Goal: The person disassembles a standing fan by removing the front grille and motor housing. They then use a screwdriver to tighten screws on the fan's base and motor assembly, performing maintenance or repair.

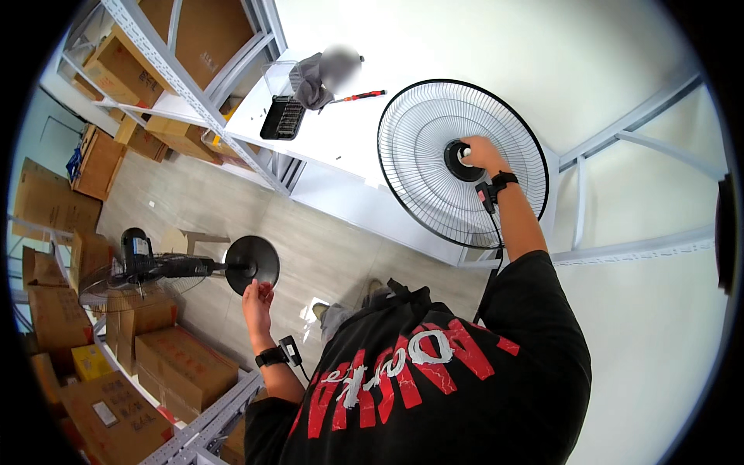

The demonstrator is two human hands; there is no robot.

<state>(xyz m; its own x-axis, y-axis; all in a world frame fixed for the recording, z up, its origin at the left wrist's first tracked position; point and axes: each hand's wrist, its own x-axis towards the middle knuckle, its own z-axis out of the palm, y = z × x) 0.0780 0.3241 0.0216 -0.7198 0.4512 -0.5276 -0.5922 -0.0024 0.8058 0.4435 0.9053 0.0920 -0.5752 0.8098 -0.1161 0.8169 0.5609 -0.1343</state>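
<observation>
My right hand [480,153] reaches over a round black wire fan guard [418,194] lying on the white shelf at the upper right. Its fingers are closed round a small light-coloured piece at the black centre hub [457,167]. A dark strap with a small device is on that wrist. My left hand [257,301] hangs low at the left, fingers loosely curved and apart, holding nothing visible. It appears just below the round black base [252,253] of a pedestal fan [159,267] on the floor; whether it touches the base I cannot tell.
On the white worktop [341,178] are a black case of bits [283,118], a red-and-black screwdriver [360,96] and a grey cloth [310,81]. Metal racks hold cardboard boxes [182,368] along the left. A small stool [182,240] stands behind the pedestal fan.
</observation>
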